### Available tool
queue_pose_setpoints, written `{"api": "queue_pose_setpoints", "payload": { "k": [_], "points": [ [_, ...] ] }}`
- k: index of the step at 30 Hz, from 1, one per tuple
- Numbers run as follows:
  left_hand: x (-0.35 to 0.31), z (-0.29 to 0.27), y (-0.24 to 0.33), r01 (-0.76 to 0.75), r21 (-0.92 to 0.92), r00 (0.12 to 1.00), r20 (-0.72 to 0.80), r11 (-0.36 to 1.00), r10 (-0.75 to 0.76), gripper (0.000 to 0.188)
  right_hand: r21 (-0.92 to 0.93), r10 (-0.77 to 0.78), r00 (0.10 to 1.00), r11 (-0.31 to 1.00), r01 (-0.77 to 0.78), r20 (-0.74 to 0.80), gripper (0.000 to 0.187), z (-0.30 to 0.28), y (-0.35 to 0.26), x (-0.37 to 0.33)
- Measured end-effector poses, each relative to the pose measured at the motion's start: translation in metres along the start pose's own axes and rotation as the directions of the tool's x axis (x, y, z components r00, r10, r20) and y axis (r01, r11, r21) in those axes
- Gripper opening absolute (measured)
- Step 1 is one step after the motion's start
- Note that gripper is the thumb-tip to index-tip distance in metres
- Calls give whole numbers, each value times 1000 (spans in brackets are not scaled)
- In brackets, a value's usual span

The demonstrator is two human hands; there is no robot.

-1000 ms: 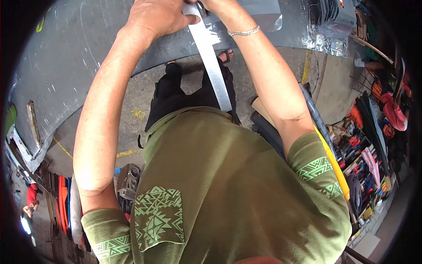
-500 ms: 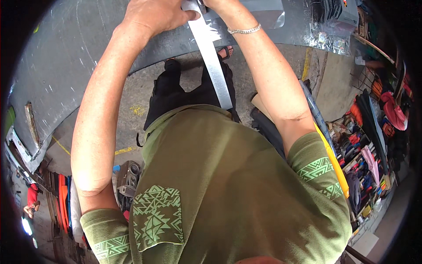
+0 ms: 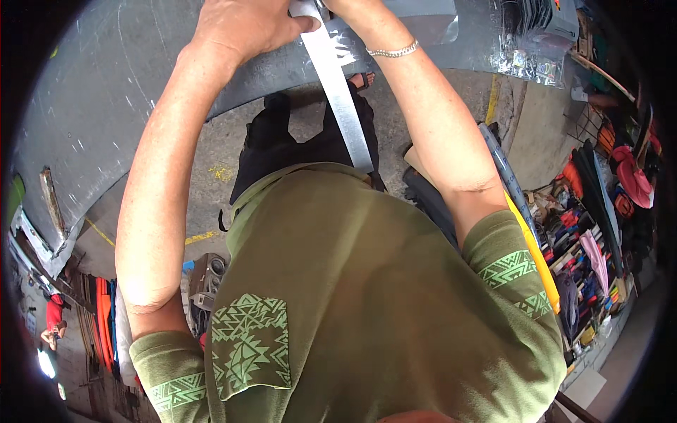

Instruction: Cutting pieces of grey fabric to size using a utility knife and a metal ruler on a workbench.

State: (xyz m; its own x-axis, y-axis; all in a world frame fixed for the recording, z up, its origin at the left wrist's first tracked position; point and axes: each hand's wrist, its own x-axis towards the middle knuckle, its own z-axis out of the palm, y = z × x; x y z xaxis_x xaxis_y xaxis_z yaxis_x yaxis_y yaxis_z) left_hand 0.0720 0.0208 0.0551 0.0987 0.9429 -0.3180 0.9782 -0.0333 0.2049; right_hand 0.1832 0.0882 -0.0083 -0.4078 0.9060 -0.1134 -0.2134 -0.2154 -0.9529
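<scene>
Clearly saw the left hand [image 3: 243, 28] and the right hand [image 3: 349, 5] at the upper edge, two in all, both partly cut off. Found one long, flat silvery strip [image 3: 337, 92] slanting from the left thumb, past the near edge of one grey worktop [image 3: 92, 106], down to the hem of one green shirt [image 3: 395, 282], in front of two dark trouser legs [image 3: 282, 151]. Made out one thumb laid on the strip's upper end; could not tell the spread of the other left fingers. Saw the right hand just beside that same end, its fingers out of view; could not tell their opening or any hold. Counted one chain bracelet [image 3: 393, 51] on the right wrist, one shiny sheet [image 3: 437, 25] to its right on the worktop, one cluster of clear plastic packets [image 3: 525, 60] farther right, one wooden stick [image 3: 51, 201] at far left, one sandalled foot [image 3: 362, 80] by the worktop's near edge, and one distant person in red [image 3: 53, 321] at lower left.
</scene>
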Motion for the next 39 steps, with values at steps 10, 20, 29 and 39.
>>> {"api": "queue_pose_setpoints", "payload": {
  "k": [10,20,29,39],
  "points": [
    [-3,-19,13,58,76,988,141,995,-68,108,-623,-741,619,360,694,261,29,13,-3,2],
    [-3,-22,12,55,90,985,157,994,-69,106,-545,-585,767,565,619,264,40,-7,28,15],
    [-4,-17,11,53,56,989,132,997,-60,109,-675,-851,457,178,716,260,46,-5,29,21],
    [0,-11,5,33,34,991,130,999,-37,116,-50,190,950,977,-208,-249,58,18,-12,7]
  ]
}}
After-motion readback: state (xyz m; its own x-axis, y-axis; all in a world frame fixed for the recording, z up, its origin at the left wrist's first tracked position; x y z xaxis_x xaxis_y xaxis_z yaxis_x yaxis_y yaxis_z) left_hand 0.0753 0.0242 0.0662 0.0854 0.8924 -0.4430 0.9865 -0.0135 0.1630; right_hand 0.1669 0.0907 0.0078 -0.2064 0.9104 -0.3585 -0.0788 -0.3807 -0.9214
